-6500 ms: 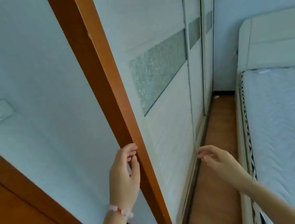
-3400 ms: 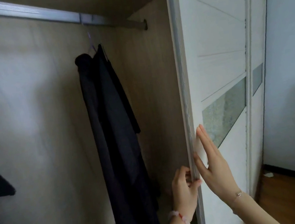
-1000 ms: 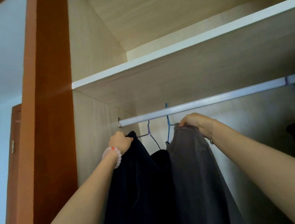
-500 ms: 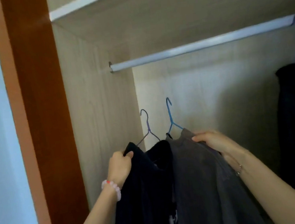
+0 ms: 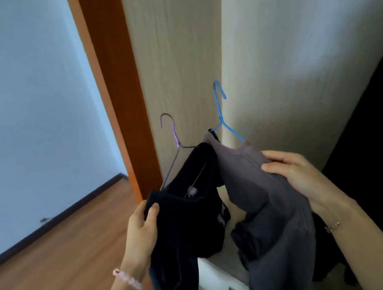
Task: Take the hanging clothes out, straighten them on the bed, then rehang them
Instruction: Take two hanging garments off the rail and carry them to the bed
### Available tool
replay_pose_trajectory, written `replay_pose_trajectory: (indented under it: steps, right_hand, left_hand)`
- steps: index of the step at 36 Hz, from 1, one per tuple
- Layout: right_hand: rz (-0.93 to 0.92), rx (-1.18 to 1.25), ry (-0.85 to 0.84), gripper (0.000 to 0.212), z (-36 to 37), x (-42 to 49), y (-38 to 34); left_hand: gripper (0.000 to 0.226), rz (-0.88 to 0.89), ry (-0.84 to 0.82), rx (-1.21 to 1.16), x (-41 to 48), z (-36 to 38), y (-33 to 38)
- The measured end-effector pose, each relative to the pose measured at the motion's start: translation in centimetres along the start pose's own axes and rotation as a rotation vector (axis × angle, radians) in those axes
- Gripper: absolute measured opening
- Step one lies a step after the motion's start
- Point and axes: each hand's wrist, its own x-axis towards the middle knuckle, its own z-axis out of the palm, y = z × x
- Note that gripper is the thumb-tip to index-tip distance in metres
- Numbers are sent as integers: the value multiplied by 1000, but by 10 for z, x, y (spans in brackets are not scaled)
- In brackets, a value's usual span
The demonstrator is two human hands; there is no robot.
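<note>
My left hand [image 5: 141, 231] grips the shoulder of a black garment [image 5: 189, 219] that hangs on a purple wire hanger [image 5: 173, 137]. My right hand [image 5: 292, 176] grips the shoulder of a grey garment [image 5: 265, 212] on a blue wire hanger [image 5: 221, 112]. Both hangers are off the rail and held in the air in front of the open wardrobe. The two garments touch in the middle and droop down over the wardrobe's lower edge.
The wardrobe's pale wooden inner wall [image 5: 176, 63] and its orange-brown frame [image 5: 111, 82] stand right behind the hangers. Dark clothes [image 5: 377, 147] hang inside at the right. A wooden floor [image 5: 56, 267] and a pale blue wall [image 5: 24, 92] lie to the left.
Both hangers came off the rail and I lowered the two garments; the rail and shelf have left the view as my head tilted down.
</note>
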Motion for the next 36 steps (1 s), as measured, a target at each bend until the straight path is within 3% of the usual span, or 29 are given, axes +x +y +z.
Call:
replay_pose_trajectory:
  steps: [8, 11, 13, 16, 19, 22, 24, 27, 36]
  right_hand:
    - [28, -248, -436, 40, 63, -36, 19]
    - [34, -285, -589, 21, 91, -36, 19]
    - [9, -302, -617, 29, 108, -30, 19]
    - [-29, -335, -610, 22, 133, -17, 12]
    - [-2, -291, -703, 42, 151, -6, -2]
    - [18, -298, -793, 21, 166, 0, -20]
    - [26, -218, -878, 34, 182, 7, -31]
    - [25, -163, -933, 24, 225, 23, -41]
    - [14, -140, -943, 25, 388, 92, -36]
  left_hand:
    - [27, -53, 357, -29, -113, -82, -24]
    - [32, -68, 480, -33, -146, -114, -23]
    - [33, -66, 571, -41, -165, -134, -22]
    - [32, -52, 685, -55, -185, -162, -17]
    - [32, -47, 773, -59, -190, -186, -9]
    - [31, -20, 841, -44, -180, -208, -4]
    - [30, 3, 866, -11, -167, -221, -2]
    - [29, 31, 899, 42, -142, -241, -3]
    - [25, 56, 1093, 15, -65, -321, -11]
